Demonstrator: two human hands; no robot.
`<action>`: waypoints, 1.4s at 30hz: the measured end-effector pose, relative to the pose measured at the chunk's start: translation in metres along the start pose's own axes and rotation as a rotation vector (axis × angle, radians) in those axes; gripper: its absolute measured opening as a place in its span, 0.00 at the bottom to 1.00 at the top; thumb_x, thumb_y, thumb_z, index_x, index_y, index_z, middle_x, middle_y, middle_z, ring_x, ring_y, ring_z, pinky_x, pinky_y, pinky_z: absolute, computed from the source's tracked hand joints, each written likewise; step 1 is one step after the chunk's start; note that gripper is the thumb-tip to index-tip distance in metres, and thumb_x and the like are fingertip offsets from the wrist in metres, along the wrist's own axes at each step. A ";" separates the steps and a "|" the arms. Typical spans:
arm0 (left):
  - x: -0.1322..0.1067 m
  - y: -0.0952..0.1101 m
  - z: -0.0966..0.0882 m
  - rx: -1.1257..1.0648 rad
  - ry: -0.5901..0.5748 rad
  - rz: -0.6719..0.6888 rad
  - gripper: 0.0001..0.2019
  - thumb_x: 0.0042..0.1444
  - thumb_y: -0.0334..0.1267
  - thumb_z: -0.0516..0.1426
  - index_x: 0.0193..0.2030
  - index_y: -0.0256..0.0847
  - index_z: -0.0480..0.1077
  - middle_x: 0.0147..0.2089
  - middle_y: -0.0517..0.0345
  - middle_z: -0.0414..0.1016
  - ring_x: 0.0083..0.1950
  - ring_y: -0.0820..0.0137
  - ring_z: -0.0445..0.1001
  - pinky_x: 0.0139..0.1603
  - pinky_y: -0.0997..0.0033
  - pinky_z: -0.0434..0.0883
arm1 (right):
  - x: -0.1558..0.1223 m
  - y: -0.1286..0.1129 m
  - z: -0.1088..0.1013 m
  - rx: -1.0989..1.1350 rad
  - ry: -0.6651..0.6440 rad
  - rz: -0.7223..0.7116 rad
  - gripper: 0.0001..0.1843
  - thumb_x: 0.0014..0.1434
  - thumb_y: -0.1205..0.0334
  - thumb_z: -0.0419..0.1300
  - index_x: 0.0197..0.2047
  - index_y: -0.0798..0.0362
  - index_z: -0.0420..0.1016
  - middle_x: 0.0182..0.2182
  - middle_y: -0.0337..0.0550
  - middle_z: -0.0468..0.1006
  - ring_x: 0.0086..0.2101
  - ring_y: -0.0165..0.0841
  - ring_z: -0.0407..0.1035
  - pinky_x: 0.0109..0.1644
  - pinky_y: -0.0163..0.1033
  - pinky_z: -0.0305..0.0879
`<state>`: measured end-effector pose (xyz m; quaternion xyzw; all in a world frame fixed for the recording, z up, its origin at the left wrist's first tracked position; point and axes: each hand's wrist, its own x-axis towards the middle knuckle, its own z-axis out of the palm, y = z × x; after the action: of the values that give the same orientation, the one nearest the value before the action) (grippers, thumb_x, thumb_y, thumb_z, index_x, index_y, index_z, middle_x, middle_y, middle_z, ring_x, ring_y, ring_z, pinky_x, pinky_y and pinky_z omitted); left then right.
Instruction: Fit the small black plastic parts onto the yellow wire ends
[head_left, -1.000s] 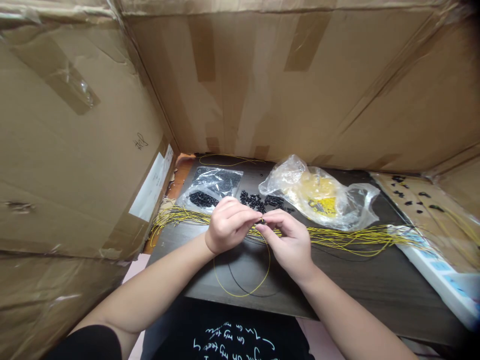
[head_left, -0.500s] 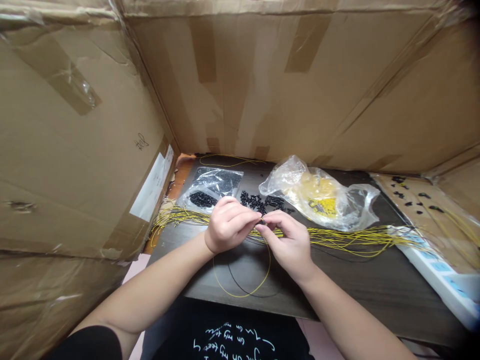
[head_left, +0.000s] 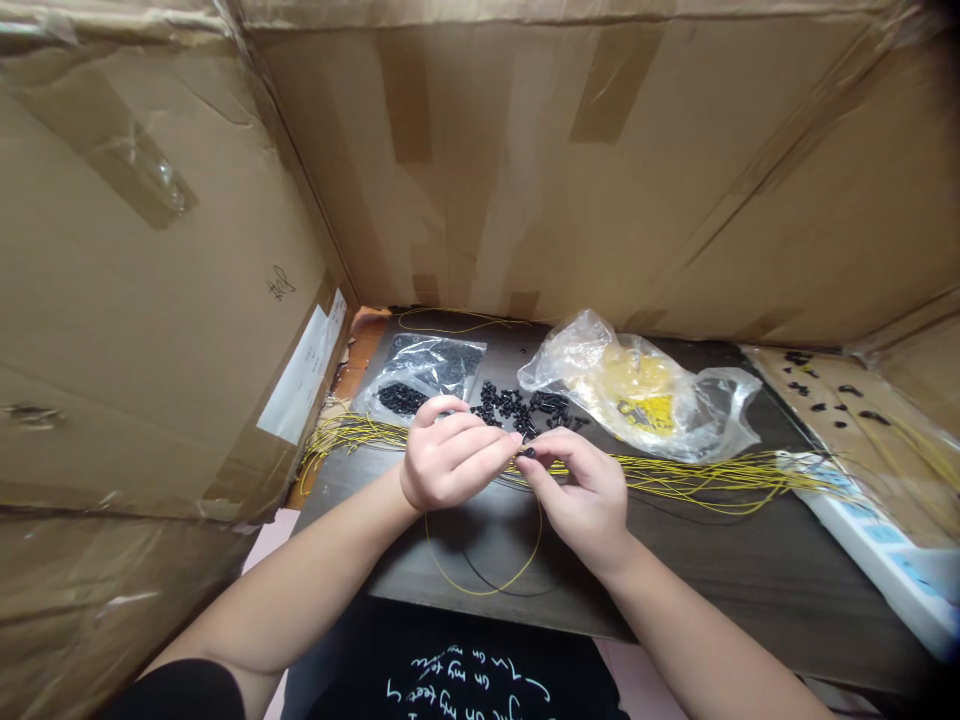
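Single head-worn view, facing forward and down.
Close range; shirt [head_left: 345,660] at six o'clock, table [head_left: 750,560] at centre, cardboard [head_left: 510,200] at twelve.

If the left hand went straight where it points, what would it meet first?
Probably the small, rounded black piece pinched in the right hand, though the left hand may already touch it.

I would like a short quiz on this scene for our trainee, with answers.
1. True or false: a bundle of thin yellow wires stretches across the dark brown table.
2. What does the bare right hand hold between thumb and forefinger?
3. Fill in: the clear plastic bag of black pieces lies left of the clear plastic bag with mainly ____ contents.

Key: 1. True. 2. A small black part. 3. Yellow.
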<state>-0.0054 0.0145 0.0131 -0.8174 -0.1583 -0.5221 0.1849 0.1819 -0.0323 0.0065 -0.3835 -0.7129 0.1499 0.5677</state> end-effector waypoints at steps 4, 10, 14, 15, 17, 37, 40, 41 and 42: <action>-0.003 0.000 -0.003 0.006 -0.015 0.043 0.10 0.58 0.32 0.65 0.47 0.45 0.76 0.39 0.63 0.84 0.34 0.73 0.79 0.50 0.62 0.70 | 0.000 -0.005 -0.001 -0.022 0.005 -0.039 0.02 0.62 0.64 0.66 0.38 0.49 0.76 0.28 0.40 0.79 0.26 0.30 0.71 0.29 0.37 0.69; 0.002 0.002 -0.008 0.018 -0.014 0.085 0.06 0.59 0.32 0.63 0.43 0.45 0.77 0.40 0.63 0.84 0.36 0.73 0.79 0.50 0.63 0.70 | 0.000 -0.007 -0.004 0.001 0.009 -0.072 0.07 0.60 0.69 0.66 0.40 0.49 0.76 0.29 0.39 0.79 0.27 0.30 0.72 0.29 0.37 0.70; 0.007 0.004 -0.012 0.024 -0.034 0.095 0.06 0.62 0.33 0.61 0.45 0.47 0.76 0.41 0.64 0.84 0.37 0.73 0.80 0.49 0.63 0.71 | -0.001 -0.007 -0.005 0.017 -0.016 -0.078 0.07 0.60 0.69 0.66 0.41 0.49 0.76 0.29 0.39 0.79 0.26 0.30 0.72 0.29 0.37 0.70; 0.008 0.004 -0.012 0.026 -0.040 0.094 0.06 0.63 0.34 0.61 0.45 0.48 0.76 0.41 0.65 0.84 0.37 0.74 0.80 0.48 0.63 0.71 | -0.001 -0.007 -0.005 0.018 -0.018 -0.079 0.08 0.60 0.69 0.66 0.41 0.49 0.76 0.29 0.39 0.79 0.27 0.30 0.72 0.29 0.36 0.70; 0.009 0.004 -0.014 0.033 -0.045 0.095 0.05 0.64 0.35 0.59 0.44 0.48 0.76 0.41 0.65 0.84 0.37 0.74 0.81 0.48 0.63 0.71 | -0.001 -0.006 -0.006 0.019 -0.012 -0.079 0.09 0.60 0.70 0.67 0.42 0.49 0.76 0.29 0.39 0.79 0.27 0.30 0.72 0.29 0.36 0.70; 0.012 0.005 -0.013 -0.006 -0.076 0.088 0.06 0.66 0.33 0.57 0.45 0.39 0.76 0.41 0.59 0.85 0.37 0.74 0.80 0.46 0.65 0.71 | 0.002 -0.004 -0.009 0.053 -0.068 -0.149 0.10 0.60 0.74 0.66 0.43 0.52 0.75 0.31 0.40 0.77 0.30 0.29 0.71 0.32 0.35 0.69; 0.011 0.004 -0.011 -0.009 -0.074 0.088 0.06 0.65 0.33 0.59 0.46 0.38 0.76 0.41 0.58 0.85 0.37 0.73 0.80 0.45 0.65 0.72 | 0.003 -0.003 -0.009 0.021 -0.049 -0.146 0.10 0.61 0.73 0.65 0.44 0.52 0.75 0.34 0.43 0.77 0.34 0.31 0.72 0.35 0.37 0.70; 0.011 0.004 -0.011 -0.008 -0.073 0.085 0.06 0.65 0.33 0.59 0.46 0.38 0.76 0.41 0.58 0.85 0.37 0.73 0.80 0.45 0.65 0.72 | 0.003 -0.003 -0.009 0.007 -0.047 -0.143 0.10 0.61 0.73 0.64 0.45 0.52 0.75 0.35 0.43 0.77 0.35 0.31 0.72 0.36 0.37 0.71; 0.010 0.003 -0.011 -0.006 -0.072 0.081 0.06 0.65 0.33 0.59 0.46 0.39 0.76 0.41 0.59 0.85 0.37 0.73 0.80 0.45 0.65 0.72 | 0.003 -0.002 -0.009 -0.006 -0.051 -0.140 0.10 0.62 0.73 0.64 0.45 0.52 0.75 0.36 0.44 0.77 0.35 0.32 0.73 0.37 0.37 0.71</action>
<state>-0.0081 0.0071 0.0262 -0.8419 -0.1300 -0.4850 0.1979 0.1892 -0.0333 0.0129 -0.3304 -0.7526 0.1172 0.5574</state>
